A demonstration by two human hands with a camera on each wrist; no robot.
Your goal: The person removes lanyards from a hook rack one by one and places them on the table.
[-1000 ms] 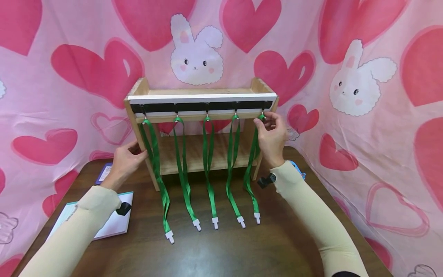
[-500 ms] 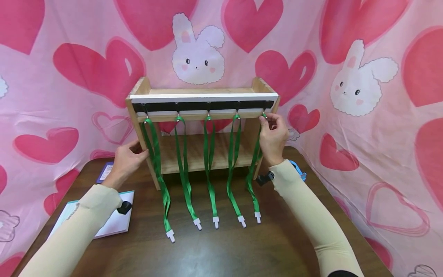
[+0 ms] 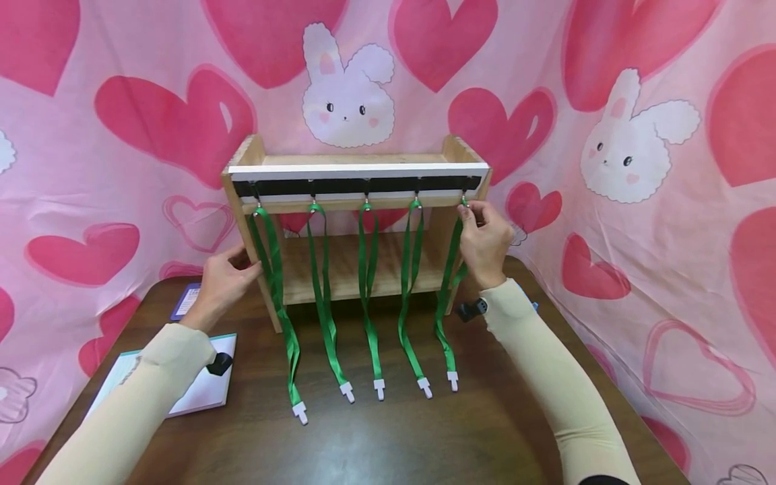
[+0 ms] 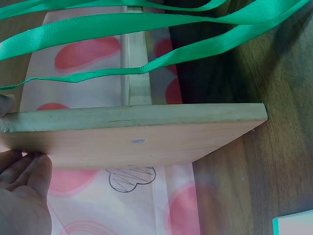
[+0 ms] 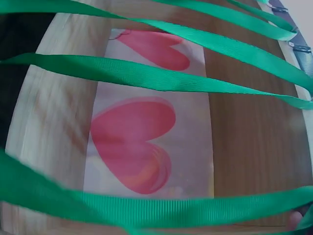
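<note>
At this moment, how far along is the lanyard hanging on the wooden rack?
Four green lanyards hang from the hook strip, their white clips lying on the table. The right hand pinches the top of the fifth lanyard at the rightmost hook; whether it is hooked is unclear. The left hand steadies the wooden rack.

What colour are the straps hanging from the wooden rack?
The straps are bright green with small white clips at the ends; the head view shows this best.

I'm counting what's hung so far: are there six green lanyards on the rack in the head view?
No, five green lanyards hang from the wooden rack; the right hand pinches the rightmost one's top.
</note>
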